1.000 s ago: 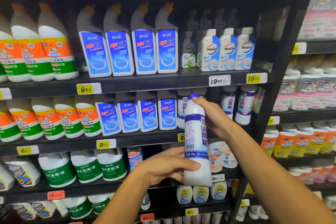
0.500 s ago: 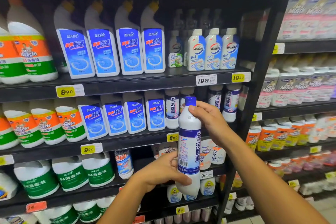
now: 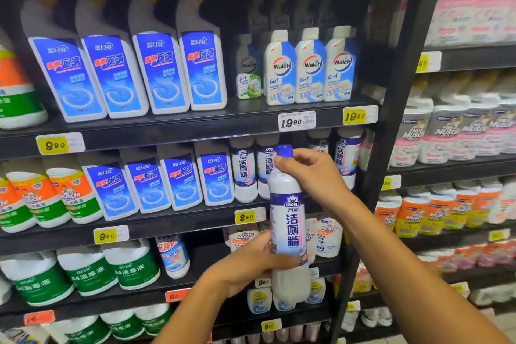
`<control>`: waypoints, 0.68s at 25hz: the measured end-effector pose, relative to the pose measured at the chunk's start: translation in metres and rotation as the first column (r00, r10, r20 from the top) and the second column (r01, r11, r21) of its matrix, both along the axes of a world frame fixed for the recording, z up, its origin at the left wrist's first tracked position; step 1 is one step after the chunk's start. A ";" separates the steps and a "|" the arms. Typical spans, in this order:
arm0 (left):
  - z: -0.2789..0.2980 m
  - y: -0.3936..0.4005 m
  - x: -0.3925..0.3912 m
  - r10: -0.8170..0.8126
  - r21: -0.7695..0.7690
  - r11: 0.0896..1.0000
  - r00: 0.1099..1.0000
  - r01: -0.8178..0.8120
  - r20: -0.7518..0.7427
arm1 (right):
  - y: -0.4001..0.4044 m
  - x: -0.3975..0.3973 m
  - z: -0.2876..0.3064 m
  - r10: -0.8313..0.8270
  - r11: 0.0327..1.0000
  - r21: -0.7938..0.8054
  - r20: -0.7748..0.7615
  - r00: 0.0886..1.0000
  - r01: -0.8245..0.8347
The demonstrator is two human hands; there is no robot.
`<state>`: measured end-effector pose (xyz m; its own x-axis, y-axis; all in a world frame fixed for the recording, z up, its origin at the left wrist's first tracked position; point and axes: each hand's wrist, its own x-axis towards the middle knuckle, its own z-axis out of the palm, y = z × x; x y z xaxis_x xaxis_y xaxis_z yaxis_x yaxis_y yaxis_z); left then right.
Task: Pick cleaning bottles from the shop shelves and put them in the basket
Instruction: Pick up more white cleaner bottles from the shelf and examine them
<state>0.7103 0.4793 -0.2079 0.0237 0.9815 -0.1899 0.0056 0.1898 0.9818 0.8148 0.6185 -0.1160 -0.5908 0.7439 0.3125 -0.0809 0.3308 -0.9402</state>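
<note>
A tall white bottle [image 3: 289, 227] with a purple-and-white label and a blue cap [image 3: 284, 150] stood upright in front of the black shelves [image 3: 167, 131], clear of them and held between both hands. The right hand [image 3: 312, 173] gripped it at the neck just under the cap, fingers curled round from the right side. The left hand [image 3: 252, 262] held its lower body, thumb lying across the front near the bottom of the label and fingers wrapped behind. On the shelf behind the bottle stood more bottles of the same kind [image 3: 245, 173], beside a row of blue-labelled angled-neck bottles [image 3: 178, 179]. The shelf above carried larger blue-labelled bottles [image 3: 156, 70] and white Walch bottles [image 3: 310, 67], with yellow and white price tags [image 3: 297, 120] along its front edge. Lower down sat squat white jugs with green labels [image 3: 86, 271]. Orange-and-green Mr Muscle bottles [image 3: 69, 195] filled the left end of the middle shelf. The basket was out of view.
</note>
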 end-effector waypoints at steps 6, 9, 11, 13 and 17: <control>-0.021 0.060 0.038 0.309 0.112 0.948 0.945 -0.298 -0.106 | 0.068 0.007 -0.025 -0.079 0.997 0.023 0.155 0.985 0.076; -0.022 0.087 0.046 0.491 0.171 0.868 0.858 -0.467 -0.150 | 0.095 0.004 -0.026 -0.008 0.999 -0.031 0.153 0.988 0.013; -0.019 0.100 0.043 0.568 0.205 0.821 0.795 -0.532 -0.212 | 0.105 0.003 -0.026 0.006 1.000 0.019 0.212 0.977 -0.010; -0.013 0.113 0.039 0.610 0.244 0.792 0.748 -0.560 -0.261 | 0.114 0.006 -0.028 0.053 0.990 0.104 0.343 0.938 -0.094; -0.006 0.129 0.034 0.631 0.278 0.775 0.713 -0.567 -0.305 | 0.126 0.008 -0.026 0.005 0.953 0.254 0.534 0.845 -0.165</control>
